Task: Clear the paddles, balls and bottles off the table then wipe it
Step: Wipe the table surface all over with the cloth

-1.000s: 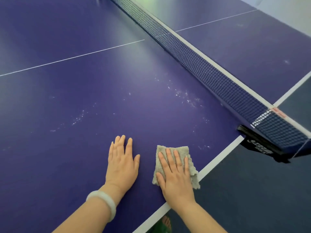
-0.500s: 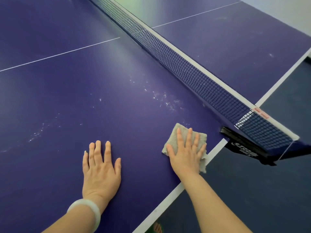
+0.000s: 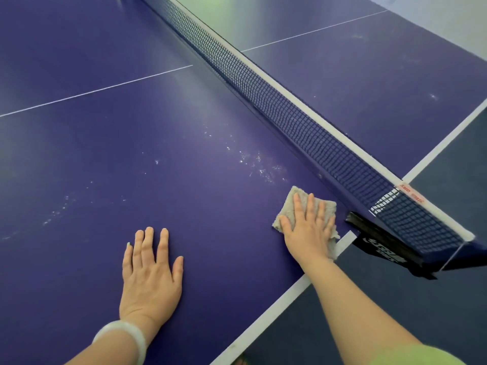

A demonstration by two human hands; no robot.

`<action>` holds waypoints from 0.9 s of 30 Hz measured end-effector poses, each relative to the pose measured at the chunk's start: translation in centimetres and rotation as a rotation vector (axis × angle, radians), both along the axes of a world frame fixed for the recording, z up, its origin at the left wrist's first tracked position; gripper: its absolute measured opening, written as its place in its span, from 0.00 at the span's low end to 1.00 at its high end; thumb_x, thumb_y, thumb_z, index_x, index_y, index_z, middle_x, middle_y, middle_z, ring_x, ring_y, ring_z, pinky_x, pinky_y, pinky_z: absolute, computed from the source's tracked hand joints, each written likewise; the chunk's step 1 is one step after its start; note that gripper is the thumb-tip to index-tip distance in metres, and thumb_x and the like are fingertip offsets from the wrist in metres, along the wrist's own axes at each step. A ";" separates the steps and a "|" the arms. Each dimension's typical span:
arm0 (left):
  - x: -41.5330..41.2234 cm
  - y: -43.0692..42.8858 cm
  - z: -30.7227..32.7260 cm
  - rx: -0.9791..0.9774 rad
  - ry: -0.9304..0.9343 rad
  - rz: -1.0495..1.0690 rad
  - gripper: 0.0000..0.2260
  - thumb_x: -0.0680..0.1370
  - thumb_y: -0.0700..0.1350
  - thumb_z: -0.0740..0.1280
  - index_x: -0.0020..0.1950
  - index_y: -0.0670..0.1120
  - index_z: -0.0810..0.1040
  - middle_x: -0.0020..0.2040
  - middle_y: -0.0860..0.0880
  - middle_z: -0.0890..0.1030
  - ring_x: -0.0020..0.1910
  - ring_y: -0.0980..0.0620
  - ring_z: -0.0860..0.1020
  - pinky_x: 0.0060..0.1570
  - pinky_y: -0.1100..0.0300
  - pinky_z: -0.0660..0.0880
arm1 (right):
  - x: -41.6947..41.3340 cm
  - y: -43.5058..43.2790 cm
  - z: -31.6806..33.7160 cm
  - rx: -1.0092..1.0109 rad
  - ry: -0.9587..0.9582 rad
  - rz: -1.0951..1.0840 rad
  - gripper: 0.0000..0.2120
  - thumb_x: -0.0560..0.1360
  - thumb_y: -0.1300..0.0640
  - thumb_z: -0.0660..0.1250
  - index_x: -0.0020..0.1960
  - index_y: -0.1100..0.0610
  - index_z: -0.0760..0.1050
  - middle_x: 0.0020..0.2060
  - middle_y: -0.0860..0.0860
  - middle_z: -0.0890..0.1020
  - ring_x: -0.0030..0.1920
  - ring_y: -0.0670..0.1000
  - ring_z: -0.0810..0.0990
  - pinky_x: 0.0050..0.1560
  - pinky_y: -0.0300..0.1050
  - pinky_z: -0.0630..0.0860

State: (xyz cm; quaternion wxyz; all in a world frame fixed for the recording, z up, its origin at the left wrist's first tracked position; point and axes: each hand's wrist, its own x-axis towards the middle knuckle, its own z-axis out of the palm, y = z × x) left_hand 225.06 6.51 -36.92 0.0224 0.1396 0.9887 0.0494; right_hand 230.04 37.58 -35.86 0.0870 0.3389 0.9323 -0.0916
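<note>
and the right hand [image 3: 308,233] has swept the grey cloth [image 3: 286,209] up along the table [image 3: 131,154] edge, away from its spot right next to the left hand [image 3: 151,280] a second ago, now well apart and just beside the black net clamp [image 3: 382,241].

The light is soft and even, with pale glare on the table [image 3: 110,159] along the net [image 3: 290,114] toward the far edge. Shadows are faint; the wide lens bends straight lines and the net's near end is blurred.
</note>
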 end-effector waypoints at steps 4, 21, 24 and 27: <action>0.2 0.0 0.4 0.013 -0.011 -0.001 0.31 0.79 0.59 0.45 0.77 0.44 0.62 0.77 0.41 0.60 0.78 0.44 0.53 0.77 0.46 0.47 | 0.3 -4.7 -0.2 -0.001 0.058 0.394 0.31 0.79 0.36 0.40 0.78 0.41 0.33 0.78 0.46 0.35 0.77 0.53 0.33 0.74 0.60 0.32; 0.1 -0.1 1.1 0.012 -0.038 -0.013 0.31 0.79 0.58 0.47 0.76 0.41 0.65 0.75 0.38 0.64 0.76 0.40 0.59 0.75 0.42 0.52 | 2.6 -0.5 -0.7 0.167 0.031 0.079 0.33 0.77 0.35 0.35 0.80 0.46 0.42 0.80 0.51 0.47 0.79 0.57 0.44 0.77 0.62 0.43; 0.0 0.4 1.6 0.044 -0.052 -0.002 0.31 0.78 0.56 0.48 0.74 0.39 0.67 0.73 0.36 0.66 0.75 0.38 0.61 0.74 0.40 0.55 | 2.6 -0.5 -0.7 0.160 0.034 0.076 0.33 0.77 0.36 0.36 0.79 0.46 0.42 0.80 0.51 0.46 0.79 0.56 0.43 0.77 0.61 0.43; -0.8 2.4 2.4 0.109 -0.066 -0.065 0.28 0.78 0.53 0.53 0.70 0.37 0.72 0.69 0.36 0.70 0.72 0.37 0.66 0.71 0.39 0.62 | 2.6 -0.5 -0.7 0.166 0.045 0.065 0.33 0.77 0.36 0.38 0.80 0.46 0.45 0.80 0.50 0.48 0.79 0.56 0.45 0.77 0.61 0.45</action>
